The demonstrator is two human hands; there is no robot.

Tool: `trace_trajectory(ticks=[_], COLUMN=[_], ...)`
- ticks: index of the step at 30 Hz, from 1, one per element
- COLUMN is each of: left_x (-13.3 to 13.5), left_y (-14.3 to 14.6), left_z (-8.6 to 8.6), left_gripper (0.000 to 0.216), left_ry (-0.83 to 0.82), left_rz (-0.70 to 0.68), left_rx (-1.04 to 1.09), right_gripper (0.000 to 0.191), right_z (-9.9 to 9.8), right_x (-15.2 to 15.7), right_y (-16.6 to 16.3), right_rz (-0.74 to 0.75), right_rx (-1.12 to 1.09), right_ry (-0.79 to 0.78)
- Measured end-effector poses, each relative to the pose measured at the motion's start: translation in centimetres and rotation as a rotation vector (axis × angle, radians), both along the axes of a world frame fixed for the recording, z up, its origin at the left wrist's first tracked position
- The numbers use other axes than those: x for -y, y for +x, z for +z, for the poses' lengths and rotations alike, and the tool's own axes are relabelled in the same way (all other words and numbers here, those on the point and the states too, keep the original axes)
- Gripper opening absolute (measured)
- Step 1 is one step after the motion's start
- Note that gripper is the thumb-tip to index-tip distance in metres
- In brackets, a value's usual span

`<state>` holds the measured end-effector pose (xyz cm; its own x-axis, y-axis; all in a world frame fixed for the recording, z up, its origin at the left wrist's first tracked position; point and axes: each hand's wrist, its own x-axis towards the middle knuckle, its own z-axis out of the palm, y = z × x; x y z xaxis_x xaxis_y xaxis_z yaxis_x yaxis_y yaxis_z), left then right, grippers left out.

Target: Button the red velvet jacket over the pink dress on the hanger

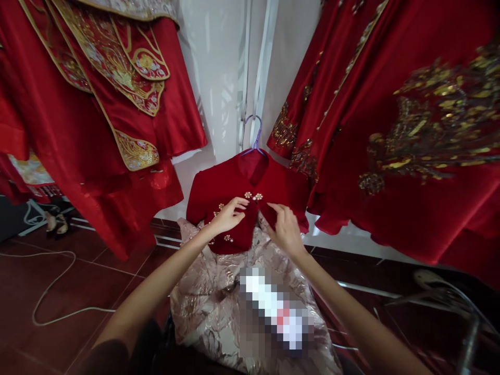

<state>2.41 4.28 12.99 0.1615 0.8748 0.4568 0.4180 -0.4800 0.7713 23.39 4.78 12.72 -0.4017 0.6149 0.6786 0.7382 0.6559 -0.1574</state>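
Note:
A small dark red velvet jacket (219, 190) with pearl flower buttons hangs on a purple hanger (255, 138) in front of a white wall. My left hand (228, 214) pinches the left front edge of the jacket near the buttons. The fingers of my right hand (285, 226) are curled on the right front panel. Below the jacket hangs a pale pink patterned skirt (207, 297), spreading toward me.
Red gowns with gold embroidery hang at the left (97, 104) and at the right (410, 130). A white cable (50, 286) loops over the dark red tiled floor at the left. A metal stand (464, 317) shows at the lower right. Sandals (54, 224) lie by the left wall.

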Motion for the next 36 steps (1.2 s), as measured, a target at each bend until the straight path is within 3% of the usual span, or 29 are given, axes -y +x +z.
trace_trajectory(ticks=[3, 7, 11, 19, 22, 25, 27, 30, 32, 36], left_x=[-1.0, -2.3, -2.9, -3.0, -2.8, -1.9, -0.9, 0.7, 1.6, 2.7], left_y=[0.0, 0.3, 0.1, -0.2, 0.4, 1.1, 1.5, 2.2, 2.9, 3.5], left_z=[-0.6, -0.8, -0.8, -0.5, -0.3, -0.1, -0.1, -0.7, -1.1, -1.4], left_gripper=[0.034, 0.043, 0.05, 0.05, 0.046, 0.036, 0.039, 0.046, 0.046, 0.022], left_ry=[-0.055, -0.038, 0.02, 0.047, 0.017, -0.097, -0.213, -0.383, -0.426, -0.275], left_rz=[-0.022, 0.003, -0.022, -0.031, 0.011, 0.036, -0.01, -0.094, -0.114, -0.097], left_rx=[0.033, 0.025, -0.053, -0.107, -0.083, 0.055, 0.207, 0.364, 0.32, 0.094], right_gripper=[0.034, 0.028, 0.029, 0.045, 0.044, 0.038, 0.038, 0.04, 0.039, 0.032], right_z=[-0.6, 0.2, 2.9, 9.1, 10.8, 12.0, 12.4, 12.6, 12.1, 9.7], right_x=[-1.4, -3.7, -4.4, -3.4, -1.3, 1.7, 3.3, 4.1, 3.7, 2.3], right_y=[3.0, 6.0, 7.0, 7.8, 8.0, 8.0, 8.0, 7.6, 6.9, 4.6], right_rz=[-0.167, -0.211, -0.204, -0.286, -0.143, 0.251, 0.458, 0.49, 0.466, 0.49], right_rx=[0.023, -0.144, -0.24, -0.117, -0.073, 0.004, 0.033, -0.054, -0.144, -0.226], right_ry=[-0.012, -0.183, -0.222, -0.114, -0.319, -0.815, -1.064, -1.073, -1.021, -0.983])
